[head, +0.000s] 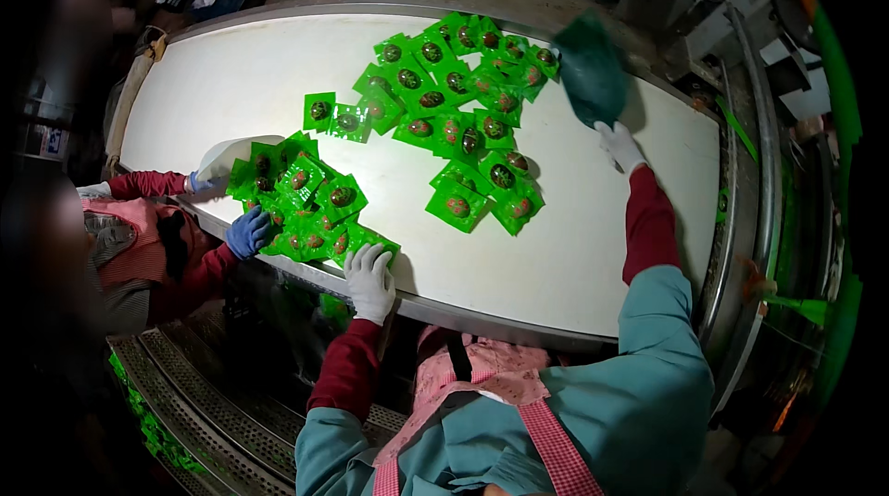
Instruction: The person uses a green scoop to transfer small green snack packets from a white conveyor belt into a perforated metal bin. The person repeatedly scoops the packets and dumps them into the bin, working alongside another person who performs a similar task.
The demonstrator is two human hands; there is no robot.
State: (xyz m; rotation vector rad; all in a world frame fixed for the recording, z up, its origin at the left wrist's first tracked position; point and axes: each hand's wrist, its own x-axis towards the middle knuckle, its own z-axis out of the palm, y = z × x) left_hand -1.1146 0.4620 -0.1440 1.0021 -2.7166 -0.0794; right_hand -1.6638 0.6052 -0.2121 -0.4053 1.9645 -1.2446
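Observation:
My right hand (623, 147), in a white glove, grips the near end of a dark green plastic sheet or scoop (594, 72) over the table's far right. Beside its far left edge lies a large loose group of green plastic packets (431, 98), each with a dark or red oval on it. My left hand (370, 280), also in a white glove, rests at the near edge of the table against the right end of a second packet pile (309, 204). Its fingers are slightly bent over the packets, and none is seen gripped.
At my left a co-worker's blue-gloved hand (248, 232) touches the near pile, and the other holds a pale scoop (233, 157) behind it. A metal rim borders the white tabletop (569, 274). Metal rails (753, 149) run along the right; perforated metal slats (201, 392) lie below left.

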